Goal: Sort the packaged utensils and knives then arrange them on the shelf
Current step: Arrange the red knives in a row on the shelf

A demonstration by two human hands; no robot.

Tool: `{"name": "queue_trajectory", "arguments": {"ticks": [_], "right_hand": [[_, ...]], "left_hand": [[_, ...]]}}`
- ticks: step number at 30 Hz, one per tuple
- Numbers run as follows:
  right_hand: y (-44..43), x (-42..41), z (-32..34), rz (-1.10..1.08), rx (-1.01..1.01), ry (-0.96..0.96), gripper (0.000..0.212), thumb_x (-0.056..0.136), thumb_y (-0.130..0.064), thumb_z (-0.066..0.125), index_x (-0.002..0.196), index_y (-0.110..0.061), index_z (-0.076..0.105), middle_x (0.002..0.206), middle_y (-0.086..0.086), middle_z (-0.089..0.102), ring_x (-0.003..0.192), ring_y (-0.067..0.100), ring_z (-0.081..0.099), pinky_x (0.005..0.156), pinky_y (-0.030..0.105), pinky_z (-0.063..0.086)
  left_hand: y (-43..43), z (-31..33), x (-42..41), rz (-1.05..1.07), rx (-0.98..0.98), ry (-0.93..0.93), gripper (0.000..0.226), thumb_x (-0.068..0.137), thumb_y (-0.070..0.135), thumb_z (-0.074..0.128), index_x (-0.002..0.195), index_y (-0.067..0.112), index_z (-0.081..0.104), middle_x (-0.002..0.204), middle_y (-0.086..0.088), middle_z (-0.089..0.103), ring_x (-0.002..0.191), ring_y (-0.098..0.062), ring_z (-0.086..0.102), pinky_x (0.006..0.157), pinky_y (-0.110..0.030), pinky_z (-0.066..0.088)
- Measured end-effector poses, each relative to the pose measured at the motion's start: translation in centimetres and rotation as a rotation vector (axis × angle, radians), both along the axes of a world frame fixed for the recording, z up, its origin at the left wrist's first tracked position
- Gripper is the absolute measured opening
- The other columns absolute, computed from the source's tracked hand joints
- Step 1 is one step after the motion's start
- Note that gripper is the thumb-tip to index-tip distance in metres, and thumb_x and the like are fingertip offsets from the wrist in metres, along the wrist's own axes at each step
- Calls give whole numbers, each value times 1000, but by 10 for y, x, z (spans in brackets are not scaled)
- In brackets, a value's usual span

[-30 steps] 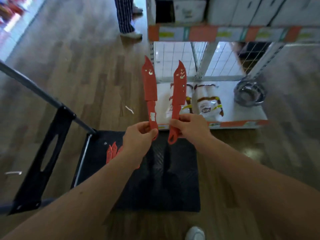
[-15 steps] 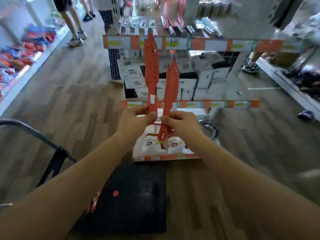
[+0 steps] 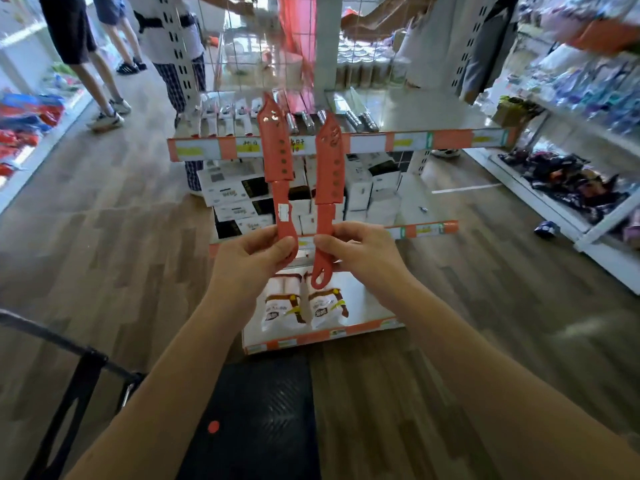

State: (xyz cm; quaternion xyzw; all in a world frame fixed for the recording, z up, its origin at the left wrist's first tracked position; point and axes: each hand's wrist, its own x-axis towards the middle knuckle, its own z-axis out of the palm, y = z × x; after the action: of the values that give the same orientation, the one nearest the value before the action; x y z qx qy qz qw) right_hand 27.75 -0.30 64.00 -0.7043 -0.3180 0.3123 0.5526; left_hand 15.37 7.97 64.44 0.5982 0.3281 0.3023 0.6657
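Note:
I hold two red sheathed knives upright in front of the shelf unit. My left hand [image 3: 254, 252] grips the handle of the left red knife [image 3: 276, 157], which carries a white sticker on its handle. My right hand [image 3: 358, 249] pinches the handle of the right red knife [image 3: 330, 161], whose looped end hangs below my fingers. Both tips point up toward the middle shelf [image 3: 374, 142], where packaged knives [image 3: 230, 114] and steel-handled utensils [image 3: 356, 116] lie in rows.
White boxes [image 3: 239, 190] fill the shelf below, and two white bags [image 3: 306, 306] lie on the bottom shelf. A black cart platform [image 3: 263, 414] sits under my arms, its handle at the left. People [image 3: 104, 57] stand at the back left. Goods racks line both sides.
My view has tilted up from the cart to the shelves. Both hands have lifted the knives higher, and the two knives now stand a little further apart.

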Motion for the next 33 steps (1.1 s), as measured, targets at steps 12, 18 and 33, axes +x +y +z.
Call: {"name": "queue_trajectory", "arguments": {"ticks": [12, 18, 33], "right_hand": [[25, 80, 11, -91, 54, 22, 2, 81, -18, 68, 82, -21, 68, 85, 12, 72, 75, 21, 71, 59, 20, 56], [47, 172, -1, -75, 65, 90, 3, 82, -15, 68, 82, -18, 68, 71, 0, 72, 61, 11, 70, 57, 20, 57], [100, 401, 5, 33, -18, -4, 7, 79, -18, 70, 76, -24, 69, 67, 0, 73, 64, 19, 71, 65, 32, 60]], "left_hand": [[34, 11, 84, -121, 75, 70, 19, 85, 11, 60, 100, 22, 66, 87, 7, 68, 81, -7, 65, 71, -16, 54], [55, -3, 173, -55, 28, 98, 18, 82, 14, 65, 81, 33, 65, 81, 10, 70, 73, -3, 68, 66, -16, 55], [93, -2, 391, -16, -53, 173, 14, 80, 19, 67, 82, 33, 67, 78, 16, 72, 83, -4, 69, 77, -19, 54]]}}
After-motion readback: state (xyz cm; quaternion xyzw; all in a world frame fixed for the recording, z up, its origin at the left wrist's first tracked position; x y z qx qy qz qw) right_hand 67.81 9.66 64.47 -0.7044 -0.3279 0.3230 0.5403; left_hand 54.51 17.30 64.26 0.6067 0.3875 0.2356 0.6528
